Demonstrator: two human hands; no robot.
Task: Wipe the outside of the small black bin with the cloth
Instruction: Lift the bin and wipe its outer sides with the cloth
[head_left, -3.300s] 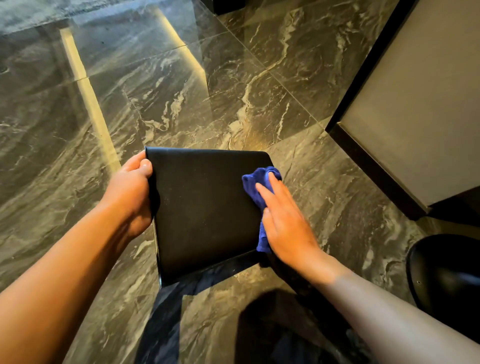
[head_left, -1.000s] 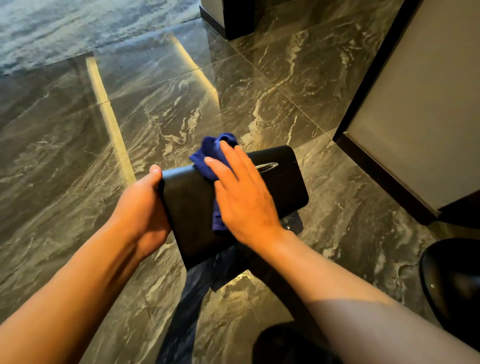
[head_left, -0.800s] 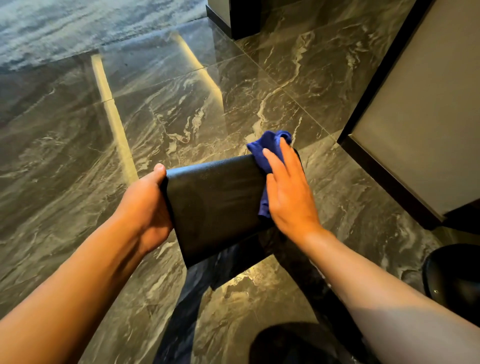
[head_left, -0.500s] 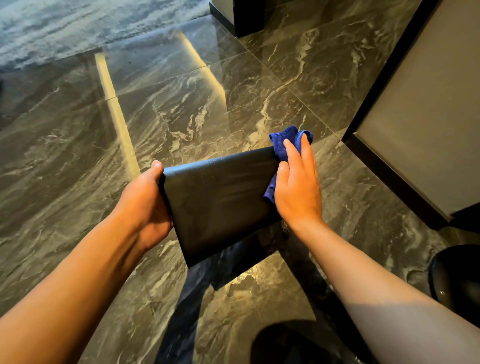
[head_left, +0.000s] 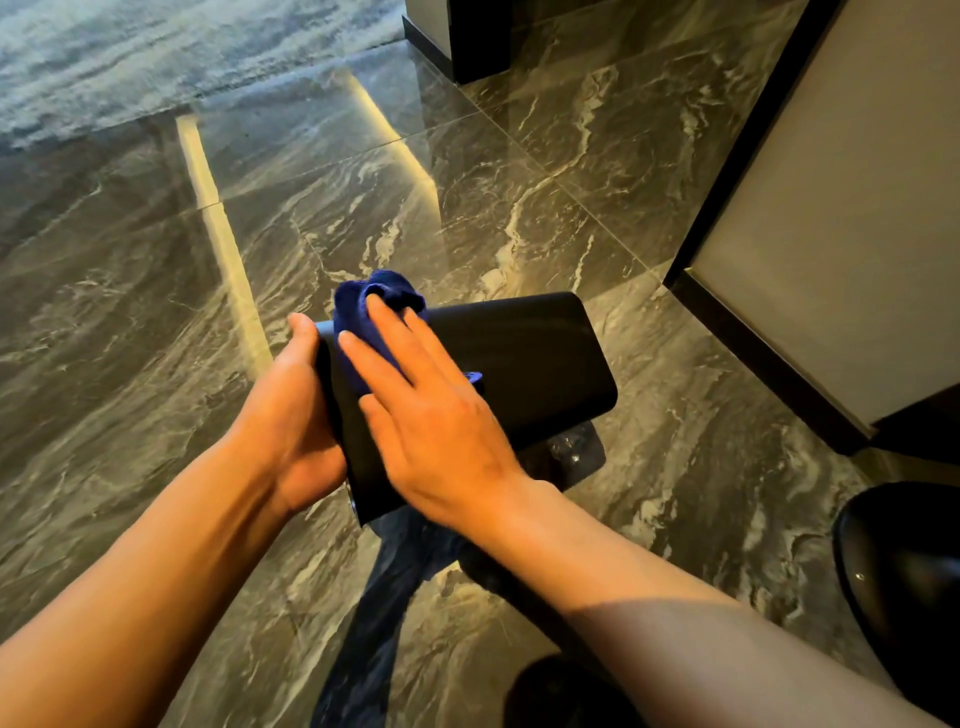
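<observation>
The small black bin (head_left: 530, 364) is tipped on its side above the marble floor, one flat side facing up. My left hand (head_left: 296, 415) grips its left edge, thumb along the upper rim. My right hand (head_left: 431, 415) lies flat on the bin's upper left part and presses a blue cloth (head_left: 371, 306) against it. The cloth bunches out beyond my fingertips at the bin's far left corner. Most of the cloth is hidden under my palm.
The dark marble floor (head_left: 519, 182) surrounds the bin. A grey panel with a dark base (head_left: 831, 234) stands at the right. A round black object (head_left: 904, 587) sits at the lower right edge. A pale carpet (head_left: 156, 52) lies at the far left.
My right hand has swept the cloth from the bin's right edge across to its far left corner. The left hand keeps its grip on the left edge.
</observation>
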